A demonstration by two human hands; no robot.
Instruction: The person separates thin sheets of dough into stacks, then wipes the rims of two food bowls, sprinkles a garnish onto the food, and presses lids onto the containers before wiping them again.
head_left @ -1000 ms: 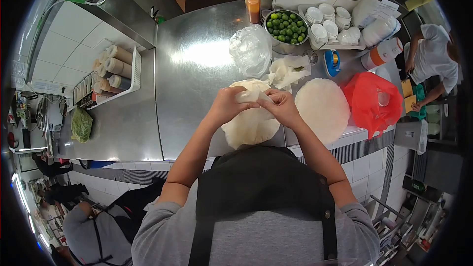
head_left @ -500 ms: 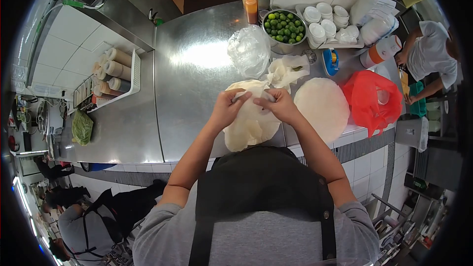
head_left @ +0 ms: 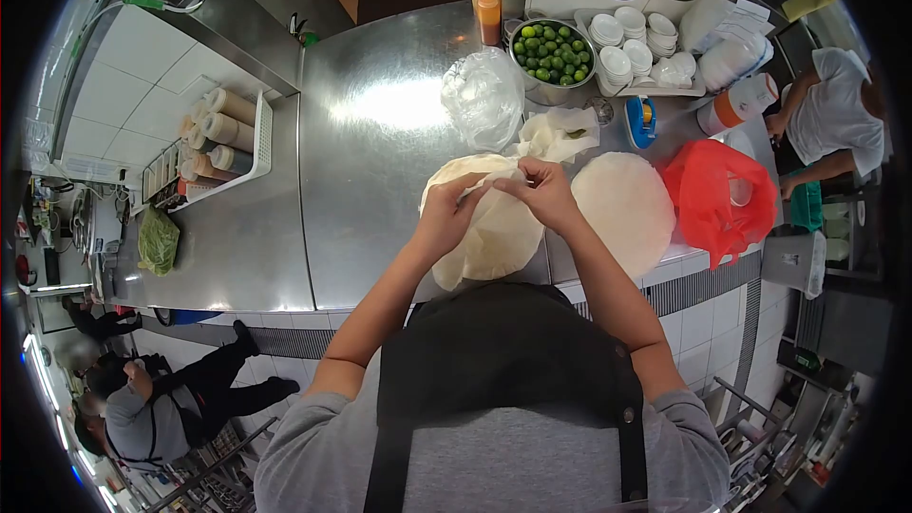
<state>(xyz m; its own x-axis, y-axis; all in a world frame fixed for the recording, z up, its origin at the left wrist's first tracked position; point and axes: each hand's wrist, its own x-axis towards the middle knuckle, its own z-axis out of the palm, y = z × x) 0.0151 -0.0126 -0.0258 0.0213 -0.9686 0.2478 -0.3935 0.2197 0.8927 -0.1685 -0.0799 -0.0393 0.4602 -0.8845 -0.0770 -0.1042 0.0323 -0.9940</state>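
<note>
Thin, pale round dough wrappers [head_left: 494,242] lie in a loose pile at the counter's front edge. My left hand [head_left: 446,214] pinches the far edge of the top wrapper, fingers closed. Close beside it, my right hand [head_left: 545,194] grips the same edge between thumb and fingers. To the right lies a flat, smooth stack of round wrappers [head_left: 622,214], apart from my hands. Just beyond my right hand are crumpled wrapper pieces [head_left: 551,136] with a small green bit on them. A clear plastic bag [head_left: 482,100] sits behind the pile.
A steel bowl of green limes [head_left: 549,53], a tray of white cups [head_left: 632,47], sauce bottles [head_left: 488,17], a blue tape dispenser [head_left: 640,123] and a red plastic bag [head_left: 722,195] stand around. Left are a bottle basket [head_left: 261,138] and bagged greens [head_left: 158,242]. Other people [head_left: 836,114] work nearby.
My hands have come closer together at the wrapper's far edge, and the wrapper lies flatter over the pile. The person at lower left has shifted away to the left.
</note>
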